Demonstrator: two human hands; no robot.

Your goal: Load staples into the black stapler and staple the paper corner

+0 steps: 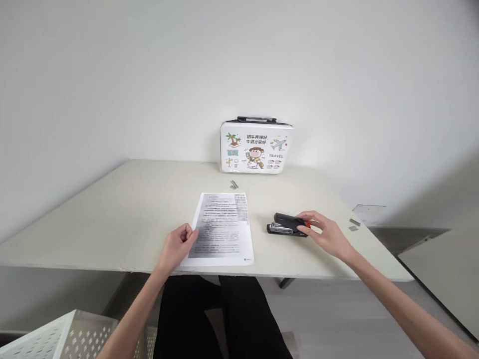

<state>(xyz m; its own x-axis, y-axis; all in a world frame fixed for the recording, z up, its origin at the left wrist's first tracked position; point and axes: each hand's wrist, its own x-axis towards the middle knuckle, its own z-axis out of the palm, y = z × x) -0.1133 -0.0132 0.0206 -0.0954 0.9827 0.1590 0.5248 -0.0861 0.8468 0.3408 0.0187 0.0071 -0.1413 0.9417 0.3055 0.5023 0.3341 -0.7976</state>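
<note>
A printed sheet of paper lies flat near the table's front edge, covered in dark lines of text. My left hand is closed at its left edge, thumb and curled fingers pinching the margin. To the right of the sheet, a black stapler with a red-orange patch at its rear rests on the table, its metal front pointing left. My right hand grips the stapler's rear end between thumb and fingers. Part of that end is hidden behind the fingers.
A white cartoon-printed case stands against the wall at the table's back. Several staple strips lie in front of it, and more staple strips sit near the right edge. A white perforated basket is below left of the pale table.
</note>
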